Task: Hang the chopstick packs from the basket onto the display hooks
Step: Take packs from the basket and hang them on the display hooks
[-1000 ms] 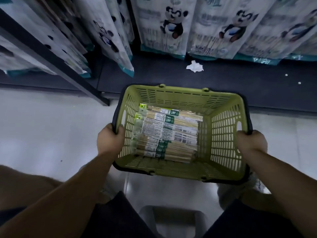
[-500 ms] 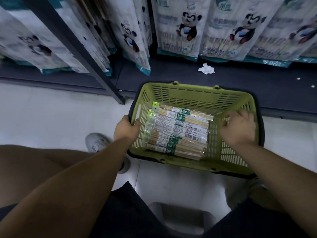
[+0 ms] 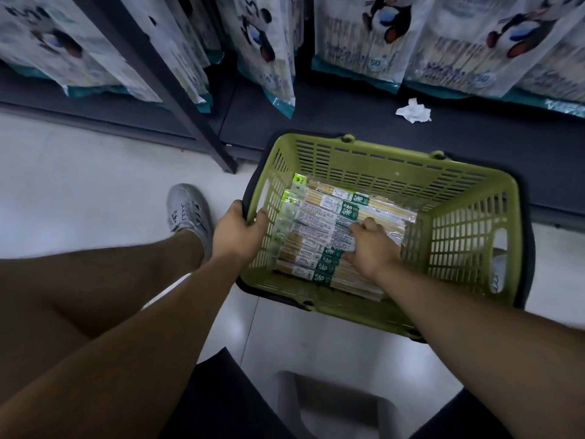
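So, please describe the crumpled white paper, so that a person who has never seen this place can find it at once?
Start at the green basket on the pale floor, then look beyond its far rim to the dark bottom shelf under the hanging panda bags. The crumpled white paper lies there alone, the only loose, unprinted scrap on that shelf.

The pale tiled floor (image 3: 79, 185) is occupied by a green basket (image 3: 395, 172) (against the dark shelf base (image 3: 474, 144), where a crumpled paper scrap (image 3: 413, 111) is seen) and a grey shoe (image 3: 189, 210).
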Action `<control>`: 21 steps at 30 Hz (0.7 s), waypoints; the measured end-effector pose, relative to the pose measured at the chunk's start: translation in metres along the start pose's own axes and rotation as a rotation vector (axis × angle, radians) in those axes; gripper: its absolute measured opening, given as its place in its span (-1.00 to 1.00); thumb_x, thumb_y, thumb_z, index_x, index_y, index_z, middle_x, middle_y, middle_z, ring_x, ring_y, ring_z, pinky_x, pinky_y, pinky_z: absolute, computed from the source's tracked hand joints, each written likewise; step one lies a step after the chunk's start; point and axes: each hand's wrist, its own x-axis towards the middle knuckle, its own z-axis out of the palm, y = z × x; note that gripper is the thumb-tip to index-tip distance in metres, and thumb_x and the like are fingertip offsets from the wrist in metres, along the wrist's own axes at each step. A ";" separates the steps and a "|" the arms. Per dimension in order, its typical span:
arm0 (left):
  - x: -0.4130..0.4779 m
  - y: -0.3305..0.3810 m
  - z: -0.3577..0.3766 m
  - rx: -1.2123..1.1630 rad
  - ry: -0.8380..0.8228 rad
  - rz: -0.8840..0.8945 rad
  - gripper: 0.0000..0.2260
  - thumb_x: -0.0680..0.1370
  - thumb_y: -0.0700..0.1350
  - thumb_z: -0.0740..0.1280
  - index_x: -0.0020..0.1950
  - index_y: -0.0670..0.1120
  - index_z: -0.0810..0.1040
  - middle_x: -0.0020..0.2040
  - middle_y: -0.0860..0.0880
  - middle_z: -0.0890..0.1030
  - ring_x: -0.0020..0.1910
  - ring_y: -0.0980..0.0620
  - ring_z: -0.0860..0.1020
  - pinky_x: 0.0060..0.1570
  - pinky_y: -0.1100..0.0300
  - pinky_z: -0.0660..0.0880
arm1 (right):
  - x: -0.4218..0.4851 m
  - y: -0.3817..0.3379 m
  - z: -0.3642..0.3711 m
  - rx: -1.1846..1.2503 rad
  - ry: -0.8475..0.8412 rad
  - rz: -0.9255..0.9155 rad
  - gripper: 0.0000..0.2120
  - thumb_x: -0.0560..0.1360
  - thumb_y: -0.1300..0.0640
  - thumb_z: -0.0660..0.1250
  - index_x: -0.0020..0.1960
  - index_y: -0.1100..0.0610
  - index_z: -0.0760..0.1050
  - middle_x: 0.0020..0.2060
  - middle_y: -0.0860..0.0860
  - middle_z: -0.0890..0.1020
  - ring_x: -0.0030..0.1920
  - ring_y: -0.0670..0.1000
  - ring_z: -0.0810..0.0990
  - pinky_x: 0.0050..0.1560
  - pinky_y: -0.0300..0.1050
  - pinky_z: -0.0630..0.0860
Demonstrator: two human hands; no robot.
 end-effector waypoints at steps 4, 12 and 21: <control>-0.002 0.002 -0.003 -0.016 -0.014 -0.004 -0.78 0.63 0.10 0.30 -0.02 -0.04 0.46 -0.21 0.06 0.59 -0.24 0.11 0.57 -0.24 0.15 0.42 | 0.004 0.001 0.003 -0.031 0.084 -0.023 -0.73 0.55 0.21 0.38 0.24 0.07 0.54 0.14 0.06 0.56 0.15 0.10 0.56 -0.10 -0.18 0.35; -0.008 0.006 -0.010 -0.029 -0.053 0.001 -0.68 0.59 0.06 0.39 0.22 -0.05 0.39 0.04 -0.02 0.59 0.08 -0.11 0.59 0.05 0.04 0.50 | 0.008 -0.003 -0.020 0.101 0.007 -0.020 -0.79 0.55 0.04 0.45 0.16 0.05 0.59 0.08 0.02 0.61 0.00 0.04 0.57 -0.09 -0.12 0.49; -0.025 0.054 -0.007 -0.289 -0.266 0.096 -0.76 0.64 0.13 0.33 0.05 0.00 0.66 -0.07 0.02 0.71 -0.04 0.01 0.69 0.02 0.02 0.63 | -0.004 -0.066 -0.082 0.831 -0.167 -0.187 -0.83 0.37 0.03 0.62 -0.16 -0.06 0.63 -0.31 -0.25 0.67 -0.33 -0.28 0.60 -0.32 -0.43 0.45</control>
